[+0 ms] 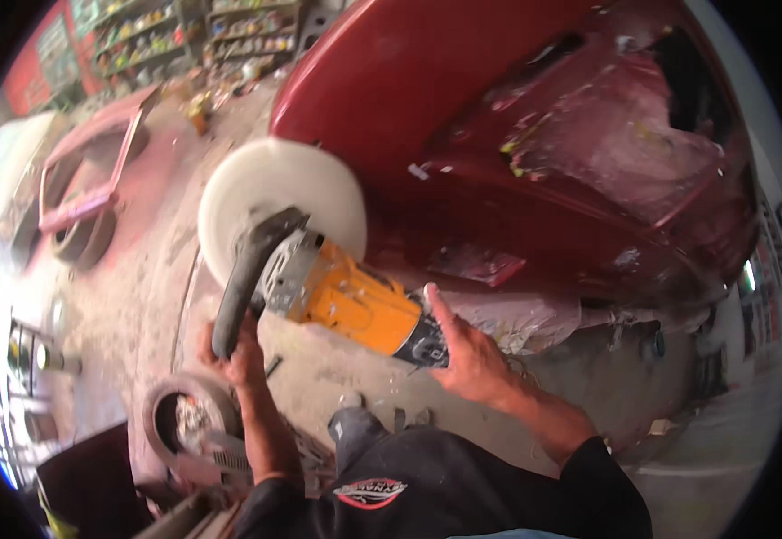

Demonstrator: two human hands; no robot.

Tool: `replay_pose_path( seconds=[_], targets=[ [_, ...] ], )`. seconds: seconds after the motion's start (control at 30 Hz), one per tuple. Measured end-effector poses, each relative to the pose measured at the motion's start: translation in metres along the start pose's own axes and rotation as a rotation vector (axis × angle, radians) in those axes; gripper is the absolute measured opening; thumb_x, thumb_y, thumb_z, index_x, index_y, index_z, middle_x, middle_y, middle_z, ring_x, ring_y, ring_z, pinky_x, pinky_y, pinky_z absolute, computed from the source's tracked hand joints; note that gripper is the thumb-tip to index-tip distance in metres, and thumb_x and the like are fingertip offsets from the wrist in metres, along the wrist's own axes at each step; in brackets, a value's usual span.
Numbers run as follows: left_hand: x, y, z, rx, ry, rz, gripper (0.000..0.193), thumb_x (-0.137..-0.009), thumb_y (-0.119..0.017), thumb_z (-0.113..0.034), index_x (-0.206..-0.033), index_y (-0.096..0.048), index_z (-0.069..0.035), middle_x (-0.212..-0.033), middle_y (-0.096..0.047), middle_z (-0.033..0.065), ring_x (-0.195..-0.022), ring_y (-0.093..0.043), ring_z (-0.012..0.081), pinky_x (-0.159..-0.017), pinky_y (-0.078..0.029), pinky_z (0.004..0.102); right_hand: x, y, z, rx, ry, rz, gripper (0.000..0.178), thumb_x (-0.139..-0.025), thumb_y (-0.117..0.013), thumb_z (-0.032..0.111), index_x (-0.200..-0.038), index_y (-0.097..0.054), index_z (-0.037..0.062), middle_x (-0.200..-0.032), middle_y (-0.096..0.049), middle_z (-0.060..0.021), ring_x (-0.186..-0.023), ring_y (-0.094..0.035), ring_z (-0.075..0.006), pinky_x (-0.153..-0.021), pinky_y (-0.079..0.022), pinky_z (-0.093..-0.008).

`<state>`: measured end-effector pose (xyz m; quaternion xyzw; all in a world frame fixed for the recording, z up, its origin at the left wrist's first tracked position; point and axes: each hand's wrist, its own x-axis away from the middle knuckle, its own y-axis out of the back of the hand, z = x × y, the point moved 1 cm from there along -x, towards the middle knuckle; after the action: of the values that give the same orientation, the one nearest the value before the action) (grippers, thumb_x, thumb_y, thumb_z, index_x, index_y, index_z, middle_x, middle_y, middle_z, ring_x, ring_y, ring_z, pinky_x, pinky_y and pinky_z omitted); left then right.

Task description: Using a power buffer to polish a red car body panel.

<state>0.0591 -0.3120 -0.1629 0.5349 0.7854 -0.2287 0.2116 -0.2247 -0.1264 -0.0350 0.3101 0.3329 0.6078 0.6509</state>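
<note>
An orange and grey polishing machine is held in both hands in front of my body. Its round white pad lies over the rounded edge of a dark red car body panel; whether it presses on the paint I cannot tell. My left hand is wrapped round the lower end of the black curved side handle. At the black rear end of the machine, my right hand grips the body, thumb pointing up along its side. The pad looks slightly smeared.
Clear plastic sheeting covers part of the car. A tyre filled with debris lies low on the left. Farther left, a pinkish door frame leans by another tyre. Shelves with many small containers stand at the back.
</note>
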Motion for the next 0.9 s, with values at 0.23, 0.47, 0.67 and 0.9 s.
replay_pose_path(
  seconds=[0.23,0.47,0.67,0.9],
  targets=[
    [-0.021,-0.026,-0.042,0.109,-0.227,0.202,0.012,-0.080,-0.057,-0.008,-0.078,-0.054,0.002,-0.065,-0.051,0.0059,-0.053,-0.043,0.0134,-0.060,-0.042,0.0293,0.022,0.018,0.001,-0.013,-0.033,-0.059,0.114,-0.069,-0.076,0.001,-0.161,-0.008,0.0072,-0.120,-0.061,-0.0265,-0.107,-0.062,-0.0433,-0.089,-0.053,-0.0487],
    [-0.062,-0.075,-0.111,0.093,-0.235,0.263,0.030,-0.068,-0.073,-0.028,-0.074,-0.066,0.001,-0.069,-0.065,0.0084,-0.055,-0.057,0.0201,-0.059,-0.044,0.0313,0.029,0.036,0.003,-0.064,-0.097,-0.274,0.108,-0.072,-0.078,0.003,-0.160,-0.014,0.0071,-0.139,-0.053,-0.0306,-0.121,-0.058,-0.0462,-0.097,-0.052,-0.0468],
    [-0.035,-0.063,-0.083,0.074,-0.287,0.263,0.020,-0.073,-0.064,-0.019,-0.073,-0.057,0.000,-0.066,-0.058,0.0069,-0.057,-0.051,0.0163,-0.058,-0.042,0.0310,0.030,0.026,-0.012,-0.058,-0.109,-0.247,0.106,-0.072,-0.076,0.002,-0.160,-0.017,0.0079,-0.125,-0.062,-0.0291,-0.110,-0.064,-0.0443,-0.090,-0.054,-0.0470],
    [0.021,-0.035,-0.058,0.118,-0.175,0.208,0.028,-0.079,-0.076,-0.012,-0.069,-0.050,-0.005,-0.059,-0.047,0.0023,-0.053,-0.042,0.0150,-0.053,-0.036,0.0322,0.045,0.014,-0.036,-0.010,-0.038,-0.097,0.106,-0.070,-0.074,0.001,-0.159,-0.018,0.0062,-0.117,-0.062,-0.0300,-0.105,-0.063,-0.0438,-0.088,-0.053,-0.0490]
  ],
)
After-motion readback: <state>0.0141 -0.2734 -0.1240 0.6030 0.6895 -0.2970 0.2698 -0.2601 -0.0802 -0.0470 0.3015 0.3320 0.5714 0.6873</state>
